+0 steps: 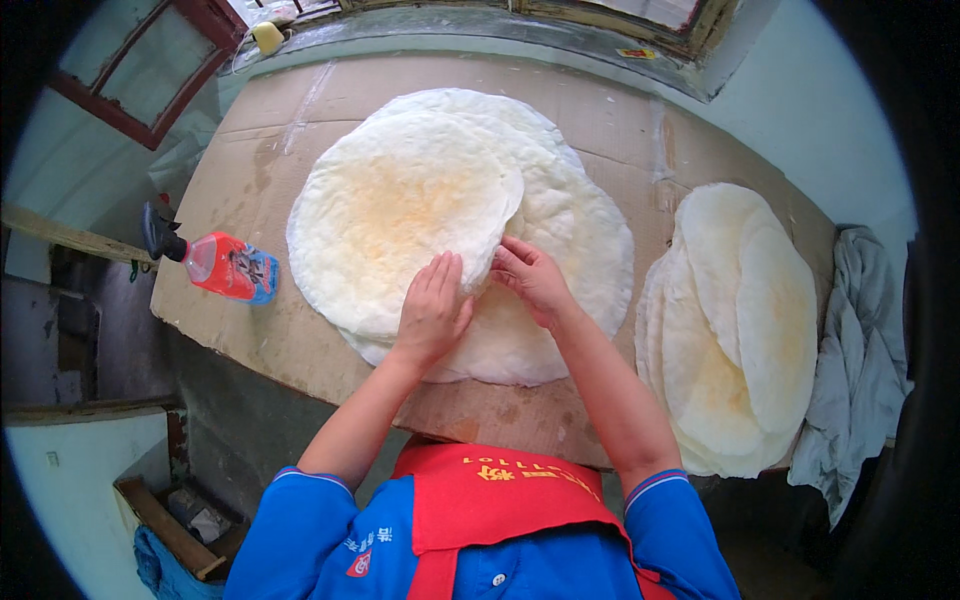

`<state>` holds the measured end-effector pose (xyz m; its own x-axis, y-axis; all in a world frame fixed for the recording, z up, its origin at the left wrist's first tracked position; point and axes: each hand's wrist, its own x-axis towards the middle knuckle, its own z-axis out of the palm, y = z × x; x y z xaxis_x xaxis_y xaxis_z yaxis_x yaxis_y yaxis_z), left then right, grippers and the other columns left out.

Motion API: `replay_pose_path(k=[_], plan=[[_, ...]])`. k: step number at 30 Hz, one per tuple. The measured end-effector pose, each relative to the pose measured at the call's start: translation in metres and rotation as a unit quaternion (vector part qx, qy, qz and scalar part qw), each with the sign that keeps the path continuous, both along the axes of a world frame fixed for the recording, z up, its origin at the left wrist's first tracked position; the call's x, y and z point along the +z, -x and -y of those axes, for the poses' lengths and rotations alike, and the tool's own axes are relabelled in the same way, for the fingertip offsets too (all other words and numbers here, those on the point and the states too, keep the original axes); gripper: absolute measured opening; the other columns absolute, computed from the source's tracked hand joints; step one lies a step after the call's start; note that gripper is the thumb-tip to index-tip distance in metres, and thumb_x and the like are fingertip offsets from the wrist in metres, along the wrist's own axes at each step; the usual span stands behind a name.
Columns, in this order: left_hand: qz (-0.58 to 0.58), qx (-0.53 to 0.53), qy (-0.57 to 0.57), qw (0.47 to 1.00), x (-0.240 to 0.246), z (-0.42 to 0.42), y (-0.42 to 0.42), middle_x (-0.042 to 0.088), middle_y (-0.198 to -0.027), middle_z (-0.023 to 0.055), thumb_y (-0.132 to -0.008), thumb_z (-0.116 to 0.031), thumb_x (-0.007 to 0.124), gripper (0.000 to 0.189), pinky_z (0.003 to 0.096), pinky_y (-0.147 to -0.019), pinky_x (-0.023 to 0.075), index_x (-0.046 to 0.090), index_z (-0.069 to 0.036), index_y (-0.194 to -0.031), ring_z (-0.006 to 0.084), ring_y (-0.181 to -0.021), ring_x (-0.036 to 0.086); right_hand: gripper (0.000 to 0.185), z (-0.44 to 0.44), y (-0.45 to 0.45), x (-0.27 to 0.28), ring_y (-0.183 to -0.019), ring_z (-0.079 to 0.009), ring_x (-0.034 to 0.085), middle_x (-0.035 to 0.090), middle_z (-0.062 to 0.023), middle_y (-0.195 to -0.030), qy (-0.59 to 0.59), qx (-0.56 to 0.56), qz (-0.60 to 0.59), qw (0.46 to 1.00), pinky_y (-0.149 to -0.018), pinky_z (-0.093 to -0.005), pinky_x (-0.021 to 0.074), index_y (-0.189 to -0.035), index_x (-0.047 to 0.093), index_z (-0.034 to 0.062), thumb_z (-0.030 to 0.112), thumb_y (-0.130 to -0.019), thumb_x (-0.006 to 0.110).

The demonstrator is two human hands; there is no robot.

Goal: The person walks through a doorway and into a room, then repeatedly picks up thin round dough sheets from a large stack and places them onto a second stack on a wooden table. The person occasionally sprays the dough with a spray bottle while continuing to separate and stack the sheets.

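Large, thin round flatbreads lie in an overlapping pile before me. The top flatbread (375,217), browned at its middle, covers the left part of the pile. Beneath it, the lower flatbreads (577,232) show at the right and along the back. My left hand (433,307) rests flat on the top flatbread near its lower right edge, fingers stretched out and close together. My right hand (531,279) has that same edge between thumb and fingers, and the edge looks slightly raised there. The fingertips of my right hand are partly hidden by the bread.
Cardboard (247,172) covers the table. A spray bottle (232,266) with a black trigger head lies at the left. Folded flatbreads (727,322) are stacked at the right edge, beside a hanging grey cloth (862,352). A window sill (450,26) runs behind the table.
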<state>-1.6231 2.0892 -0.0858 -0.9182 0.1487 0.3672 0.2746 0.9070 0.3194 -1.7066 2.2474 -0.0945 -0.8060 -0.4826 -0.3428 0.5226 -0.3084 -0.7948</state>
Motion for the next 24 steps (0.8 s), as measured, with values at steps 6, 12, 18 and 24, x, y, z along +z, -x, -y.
replay_pose_path(k=[6, 12, 18, 24], plan=[[0.018, 0.018, -0.156, 0.987, 0.002, 0.004, 0.003, 0.048, -0.121, 0.0212, -0.073, -0.003, 0.058, 0.052, 0.0402, -0.097, 0.0363, 0.043, 0.002, -0.123, 0.0355, -0.113, 0.046, 0.044, 0.009, -0.001, -0.004, -0.101, -0.0161, 0.054, 0.056, -0.0076, -0.112, 0.059, -0.001, 0.017, 0.998, -0.086, -0.0281, 0.0452, -0.123, 0.043, 0.0015, 0.017, -0.085, 0.059], [-0.056, 0.051, -0.012, 0.997, 0.004, -0.014, 0.016, 0.056, -0.111, 0.0188, -0.074, 0.001, 0.050, 0.038, 0.0363, -0.090, 0.0416, 0.053, 0.001, -0.112, 0.0333, -0.106, 0.052, 0.042, 0.014, -0.005, -0.013, -0.101, -0.0157, 0.054, 0.056, -0.0098, -0.111, 0.067, -0.007, 0.034, 0.997, -0.087, -0.0293, 0.0445, -0.118, 0.045, 0.0010, 0.026, -0.087, 0.058], [-0.061, 0.121, -0.062, 0.989, 0.119, 0.086, 0.071, 0.059, -0.074, 0.0192, -0.080, -0.009, 0.048, 0.015, 0.0414, -0.057, 0.0451, 0.062, -0.005, -0.084, 0.0360, -0.069, 0.059, 0.037, 0.024, -0.008, -0.014, -0.100, -0.0187, 0.055, 0.057, -0.0109, -0.111, 0.036, -0.057, 0.105, 0.992, -0.087, -0.0319, 0.0444, -0.113, 0.047, -0.0005, 0.029, -0.093, 0.045], [-0.054, 0.111, 0.047, 0.991, 0.133, 0.050, 0.048, 0.061, -0.081, 0.0200, -0.081, -0.007, 0.050, 0.023, 0.0422, -0.061, 0.0477, 0.061, -0.006, -0.101, 0.0335, -0.071, 0.062, 0.040, 0.022, 0.001, -0.008, -0.101, -0.0216, 0.055, 0.056, -0.0123, -0.112, 0.028, -0.048, 0.104, 0.993, -0.088, -0.0350, 0.0442, -0.113, 0.047, -0.0025, 0.032, -0.094, 0.039]])
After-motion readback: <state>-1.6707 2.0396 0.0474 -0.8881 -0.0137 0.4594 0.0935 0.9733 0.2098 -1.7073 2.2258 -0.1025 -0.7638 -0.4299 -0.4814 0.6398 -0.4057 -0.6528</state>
